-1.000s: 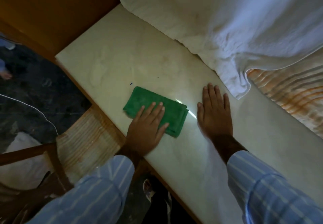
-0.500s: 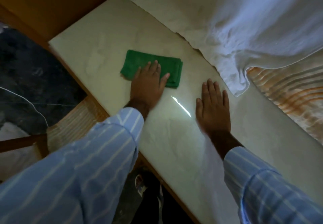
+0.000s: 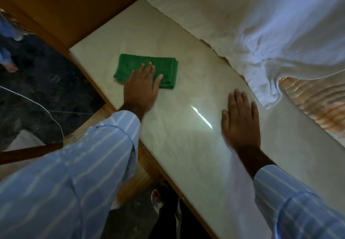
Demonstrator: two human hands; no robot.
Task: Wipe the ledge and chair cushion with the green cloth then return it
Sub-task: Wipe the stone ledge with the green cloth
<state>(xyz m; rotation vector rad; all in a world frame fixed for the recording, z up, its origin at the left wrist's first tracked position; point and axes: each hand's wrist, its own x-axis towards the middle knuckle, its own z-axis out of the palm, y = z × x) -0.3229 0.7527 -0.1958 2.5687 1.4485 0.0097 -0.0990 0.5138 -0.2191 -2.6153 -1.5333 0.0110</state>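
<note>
The green cloth (image 3: 147, 70) is folded into a flat rectangle and lies on the pale, glossy ledge (image 3: 186, 145), near its far end. The left hand (image 3: 141, 89) presses flat on its near edge, with the fingers (image 3: 149, 68) spread over the fabric.

Green cloth (image 3: 147, 73) under left hand (image 3: 141, 87), now farther up the ledge (image 3: 179, 126), near its end.

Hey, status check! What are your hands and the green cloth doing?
Left hand flat on green cloth, on ledge. Right hand flat, empty. White sheet alongside.
</note>
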